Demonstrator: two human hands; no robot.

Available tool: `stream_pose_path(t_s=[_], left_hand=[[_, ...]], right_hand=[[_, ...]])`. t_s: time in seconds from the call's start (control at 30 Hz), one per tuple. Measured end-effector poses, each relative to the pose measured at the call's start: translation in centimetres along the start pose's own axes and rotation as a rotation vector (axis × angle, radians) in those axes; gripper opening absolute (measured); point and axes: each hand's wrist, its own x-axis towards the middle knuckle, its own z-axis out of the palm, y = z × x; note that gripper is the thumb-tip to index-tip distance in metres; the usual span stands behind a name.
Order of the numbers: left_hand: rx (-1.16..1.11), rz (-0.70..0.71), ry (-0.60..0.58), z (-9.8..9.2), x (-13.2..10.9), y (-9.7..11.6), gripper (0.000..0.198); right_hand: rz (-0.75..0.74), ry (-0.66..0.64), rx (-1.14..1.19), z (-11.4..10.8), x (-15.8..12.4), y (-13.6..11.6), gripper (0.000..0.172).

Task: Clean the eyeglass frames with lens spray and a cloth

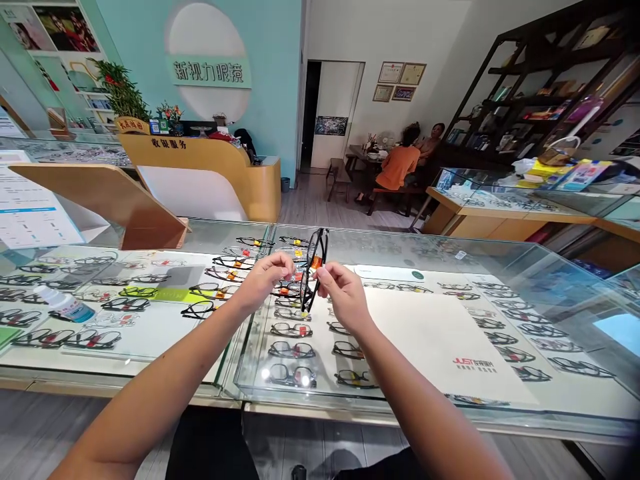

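Both my hands are raised over a glass display counter (400,393). Between them is a pair of black-framed glasses (314,267), held upright on edge, with an orange tag on it. My right hand (345,297) pinches the frame near its middle. My left hand (265,277) is closed in a pinch just to the left of the frame, apparently on a temple arm. Rows of other glasses (293,330) lie under the glass below.
A small white bottle (65,305) lies on the left counter. A white mat (440,340) covers the glass at right. Beyond are a wooden reception desk (200,167), dark shelving (540,87) and two people seated at a table (405,163).
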Motion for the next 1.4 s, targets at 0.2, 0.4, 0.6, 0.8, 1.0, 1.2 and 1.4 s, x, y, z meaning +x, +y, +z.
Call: stream_pose_path(t_s=[0.2, 0.4, 0.6, 0.8, 1.0, 1.2, 1.4], left_hand=[[-0.067, -0.025, -0.081, 0.4, -0.2, 0.6, 0.016], [-0.139, -0.06, -0.132, 0.4, -0.2, 0.5, 0.017], [-0.178, -0.134, -0.179, 0.7, -0.3, 1.0, 0.019], [-0.16, -0.208, -0.189, 0.8, -0.2, 1.2, 0.02], [0.135, -0.118, -0.07, 0.5, -0.2, 0.8, 0.029], [0.308, -0.038, -0.024, 0.6, -0.2, 0.9, 0.03], [0.374, 0.022, -0.03, 0.4, -0.2, 0.6, 0.026]], right_hand=[[-0.027, -0.027, -0.011, 0.1, -0.3, 0.0, 0.049], [-0.037, -0.035, -0.004, 0.2, -0.4, 0.0, 0.045], [-0.036, -0.047, -0.038, 0.4, -0.6, -0.3, 0.05], [-0.009, -0.054, -0.038, 0.5, -0.7, -0.6, 0.053], [0.036, -0.083, 0.031, 0.6, -0.7, -0.6, 0.053], [0.059, -0.092, 0.058, 0.6, -0.5, -0.6, 0.054], [0.094, -0.113, 0.049, 0.7, -0.5, -0.5, 0.056]])
